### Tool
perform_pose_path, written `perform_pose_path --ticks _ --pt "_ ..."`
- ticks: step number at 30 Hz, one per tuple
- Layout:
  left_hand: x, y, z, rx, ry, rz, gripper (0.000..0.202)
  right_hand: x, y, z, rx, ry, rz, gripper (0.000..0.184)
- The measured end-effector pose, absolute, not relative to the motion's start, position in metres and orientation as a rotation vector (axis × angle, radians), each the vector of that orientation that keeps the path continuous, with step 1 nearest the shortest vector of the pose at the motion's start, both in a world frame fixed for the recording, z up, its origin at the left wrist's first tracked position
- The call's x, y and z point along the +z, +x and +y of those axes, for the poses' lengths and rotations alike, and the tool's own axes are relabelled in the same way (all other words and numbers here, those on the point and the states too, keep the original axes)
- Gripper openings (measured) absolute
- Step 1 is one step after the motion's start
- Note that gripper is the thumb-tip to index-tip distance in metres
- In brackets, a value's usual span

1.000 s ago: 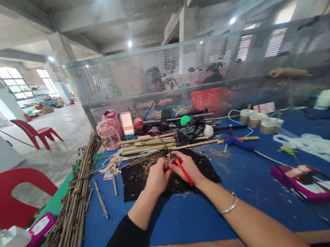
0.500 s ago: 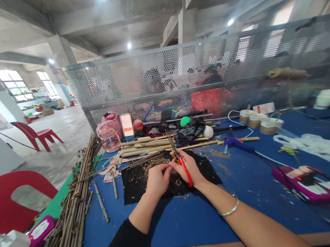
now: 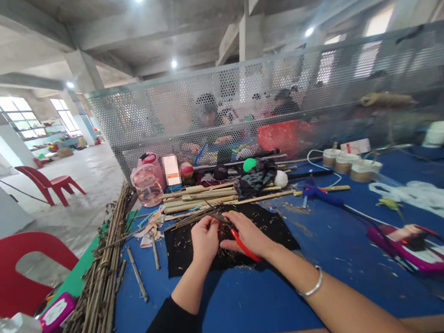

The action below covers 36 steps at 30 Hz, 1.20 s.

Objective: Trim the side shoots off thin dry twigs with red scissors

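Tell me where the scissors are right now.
In the head view, the scissors are near the centre, in the right hand, above the black cloth, with their blades close to the left hand.

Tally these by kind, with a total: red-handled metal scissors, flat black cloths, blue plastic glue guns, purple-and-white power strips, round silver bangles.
Red-handled metal scissors: 1
Flat black cloth: 1
Blue plastic glue gun: 1
Purple-and-white power strips: 2
Round silver bangle: 1
Total: 6
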State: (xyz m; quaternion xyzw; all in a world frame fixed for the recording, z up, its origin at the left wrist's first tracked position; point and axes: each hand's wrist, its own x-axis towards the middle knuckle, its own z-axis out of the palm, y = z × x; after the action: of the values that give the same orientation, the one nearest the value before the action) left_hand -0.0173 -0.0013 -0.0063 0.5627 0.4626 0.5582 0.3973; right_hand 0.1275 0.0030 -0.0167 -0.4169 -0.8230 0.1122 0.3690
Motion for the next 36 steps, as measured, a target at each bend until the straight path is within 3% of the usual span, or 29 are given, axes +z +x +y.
perform_pose_path --ticks 17,36 --pt "-0.007 -0.027 0.004 1.37 1.659 1.343 0.029 -0.015 0.13 0.002 0.469 -1.103 -2.101 0.04" --pt "-0.008 -0.04 0.014 1.165 1.834 1.449 0.028 -0.013 0.138 0.005 0.449 -1.299 -2.155 0.035"
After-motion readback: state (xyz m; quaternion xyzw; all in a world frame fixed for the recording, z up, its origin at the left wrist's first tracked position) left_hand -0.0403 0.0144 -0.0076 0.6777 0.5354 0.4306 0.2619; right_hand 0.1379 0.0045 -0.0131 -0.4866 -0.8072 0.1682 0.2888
